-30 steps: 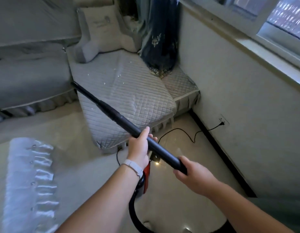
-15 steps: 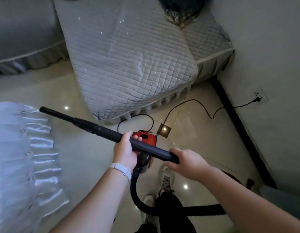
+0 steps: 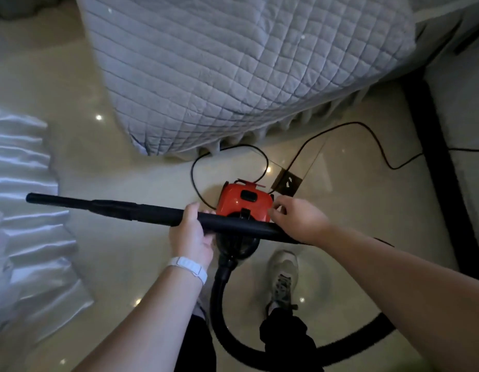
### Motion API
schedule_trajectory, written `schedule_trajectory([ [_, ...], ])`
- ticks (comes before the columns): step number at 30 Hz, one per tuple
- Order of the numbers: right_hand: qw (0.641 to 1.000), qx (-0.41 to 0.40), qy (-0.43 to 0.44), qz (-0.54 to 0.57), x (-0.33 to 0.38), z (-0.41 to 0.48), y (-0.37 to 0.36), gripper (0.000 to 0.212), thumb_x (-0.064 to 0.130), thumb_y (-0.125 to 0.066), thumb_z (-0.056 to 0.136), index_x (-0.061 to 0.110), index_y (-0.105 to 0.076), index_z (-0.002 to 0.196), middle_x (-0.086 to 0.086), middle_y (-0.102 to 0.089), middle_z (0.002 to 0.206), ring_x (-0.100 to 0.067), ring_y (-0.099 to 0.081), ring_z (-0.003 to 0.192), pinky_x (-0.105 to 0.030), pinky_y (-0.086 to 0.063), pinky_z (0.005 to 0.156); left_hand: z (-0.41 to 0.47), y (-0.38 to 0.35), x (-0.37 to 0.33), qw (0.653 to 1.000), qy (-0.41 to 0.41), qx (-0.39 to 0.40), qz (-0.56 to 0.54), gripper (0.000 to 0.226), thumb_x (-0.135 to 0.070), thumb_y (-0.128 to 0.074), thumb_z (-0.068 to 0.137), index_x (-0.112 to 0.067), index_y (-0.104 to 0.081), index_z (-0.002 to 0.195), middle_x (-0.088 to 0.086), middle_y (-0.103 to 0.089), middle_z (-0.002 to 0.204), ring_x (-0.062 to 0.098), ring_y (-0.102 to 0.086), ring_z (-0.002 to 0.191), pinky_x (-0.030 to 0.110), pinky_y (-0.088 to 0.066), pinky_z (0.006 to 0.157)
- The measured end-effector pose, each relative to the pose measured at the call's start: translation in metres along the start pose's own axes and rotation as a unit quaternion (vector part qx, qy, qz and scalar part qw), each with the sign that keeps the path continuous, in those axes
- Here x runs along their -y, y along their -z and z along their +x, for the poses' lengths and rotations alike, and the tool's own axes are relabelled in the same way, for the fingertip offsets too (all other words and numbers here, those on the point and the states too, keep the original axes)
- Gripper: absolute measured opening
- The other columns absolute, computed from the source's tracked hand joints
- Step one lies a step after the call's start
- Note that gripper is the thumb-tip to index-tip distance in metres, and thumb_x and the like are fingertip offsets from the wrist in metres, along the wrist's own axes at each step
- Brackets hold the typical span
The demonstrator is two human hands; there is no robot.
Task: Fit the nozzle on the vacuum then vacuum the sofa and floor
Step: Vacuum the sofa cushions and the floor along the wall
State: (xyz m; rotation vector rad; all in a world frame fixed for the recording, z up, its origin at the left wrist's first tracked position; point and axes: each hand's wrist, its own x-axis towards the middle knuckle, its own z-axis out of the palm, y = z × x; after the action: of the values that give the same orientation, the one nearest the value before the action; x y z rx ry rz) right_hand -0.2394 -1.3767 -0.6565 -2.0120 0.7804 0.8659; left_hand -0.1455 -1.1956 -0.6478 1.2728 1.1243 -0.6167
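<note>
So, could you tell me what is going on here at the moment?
A person stands over a red vacuum on the tiled floor, beside a quilted sofa. The left hand grips the black wand, held roughly level. The right hand has open fingers reaching toward the vacuum's body. The hose curls behind the feet, and the power cord trails toward the wall. No suction is happening on the sofa yet.

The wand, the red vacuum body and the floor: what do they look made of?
Wand: matte black, likely plastic, in stepped telescoping sections; metal can't be ruled out.
Red vacuum body: glossy moulded plastic, judging by its sheen and black inset button.
Floor: polished pale tile or stone; it mirrors point lights and shows a joint line.
</note>
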Motion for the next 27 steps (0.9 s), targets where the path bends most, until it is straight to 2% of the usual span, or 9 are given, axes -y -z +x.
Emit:
schedule_trajectory([
  [4,0.999,0.005,-0.023,0.026,-0.002,0.075,-0.029,0.024,0.037,-0.048,0.101,0.024,-0.062,0.116,0.0,-0.064,0.102,-0.011,-0.062,0.082,-0.026,-0.053,0.069,0.073,0.006,0.004,1.0,0.009,-0.004,-0.003,0.008,-0.013,-0.067,0.091,-0.011,-0.059,0.089,0.003,-0.063,0.075,0.015,-0.067,0.069,0.026,-0.058,0.054],
  [7,0.999,0.01,-0.045,0.014,-0.013,0.127,-0.042,0.033,0.032,-0.046,0.101,0.027,-0.056,0.132,0.002,-0.061,0.107,-0.007,-0.057,0.08,-0.022,-0.045,0.063,0.11,0.005,0.008,1.0,0.016,0.007,-0.003,0.006,-0.013,-0.067,0.092,-0.013,-0.06,0.091,0.002,-0.065,0.078,0.014,-0.069,0.076,0.031,-0.061,0.067],
  [9,0.997,0.042,-0.06,-0.005,-0.02,0.151,-0.046,0.039,0.029,-0.043,0.102,0.028,-0.052,0.14,-0.001,-0.059,0.117,-0.012,-0.057,0.089,-0.024,-0.044,0.071,0.127,0.002,0.014,1.0,0.017,0.02,0.004,0.008,-0.012,-0.066,0.091,-0.014,-0.06,0.086,0.0,-0.066,0.073,0.012,-0.069,0.072,0.032,-0.06,0.075],
  [12,0.993,0.084,-0.057,-0.068,-0.027,0.176,-0.057,0.042,0.027,-0.039,0.104,0.028,-0.049,0.145,-0.008,-0.054,0.14,-0.021,-0.054,0.107,-0.028,-0.04,0.088,0.15,0.003,0.022,0.999,0.018,0.03,0.014,0.009,-0.014,-0.067,0.091,-0.016,-0.061,0.084,-0.003,-0.069,0.069,0.011,-0.071,0.071,0.031,-0.058,0.074],
  [16,0.99,0.099,-0.059,-0.077,-0.034,0.186,-0.072,0.045,0.034,-0.034,0.105,0.032,-0.044,0.149,-0.006,-0.043,0.154,-0.023,-0.046,0.133,-0.032,-0.036,0.107,0.17,0.006,0.027,0.999,0.026,0.029,0.026,0.007,-0.019,-0.067,0.091,-0.018,-0.061,0.088,0.0,-0.072,0.082,0.014,-0.072,0.079,0.031,-0.055,0.073],
  [18,0.988,0.122,-0.055,-0.078,-0.032,0.184,-0.071,0.046,0.037,-0.03,0.106,0.03,-0.041,0.151,-0.005,-0.04,0.156,-0.024,-0.041,0.138,-0.033,-0.032,0.11,0.172,0.005,0.026,0.999,0.029,0.028,0.024,0.007,-0.019,-0.066,0.092,-0.018,-0.059,0.09,0.002,-0.071,0.087,0.014,-0.072,0.084,0.033,-0.055,0.079],
  [21,0.982,0.157,-0.045,-0.096,-0.028,0.177,-0.068,0.046,0.031,-0.028,0.108,0.022,-0.042,0.151,-0.007,-0.041,0.155,-0.026,-0.042,0.137,-0.033,-0.033,0.109,0.172,0.005,0.025,0.999,0.037,0.02,0.026,0.009,-0.018,-0.068,0.092,-0.018,-0.059,0.093,0.003,-0.072,0.09,0.014,-0.072,0.088,0.034,-0.055,0.083],
  [24,0.979,0.166,-0.06,-0.099,-0.027,0.175,-0.069,0.046,0.03,-0.027,0.109,0.018,-0.038,0.153,-0.011,-0.043,0.153,-0.027,-0.043,0.136,-0.028,-0.034,0.099,0.174,0.006,0.027,0.999,0.047,0.016,0.017,0.011,-0.018,-0.069,0.091,-0.018,-0.059,0.096,0.004,-0.072,0.093,0.015,-0.071,0.091,0.034,-0.055,0.082],
  [27,0.983,0.15,-0.081,-0.075,-0.029,0.179,-0.075,0.044,0.03,-0.028,0.109,0.01,-0.053,0.139,-0.015,-0.058,0.135,-0.032,-0.054,0.123,-0.033,-0.041,0.094,0.177,0.007,0.03,0.999,0.049,0.011,0.013,0.012,-0.019,-0.069,0.091,-0.018,-0.059,0.097,0.005,-0.072,0.093,0.014,-0.071,0.089,0.033,-0.055,0.082],
])
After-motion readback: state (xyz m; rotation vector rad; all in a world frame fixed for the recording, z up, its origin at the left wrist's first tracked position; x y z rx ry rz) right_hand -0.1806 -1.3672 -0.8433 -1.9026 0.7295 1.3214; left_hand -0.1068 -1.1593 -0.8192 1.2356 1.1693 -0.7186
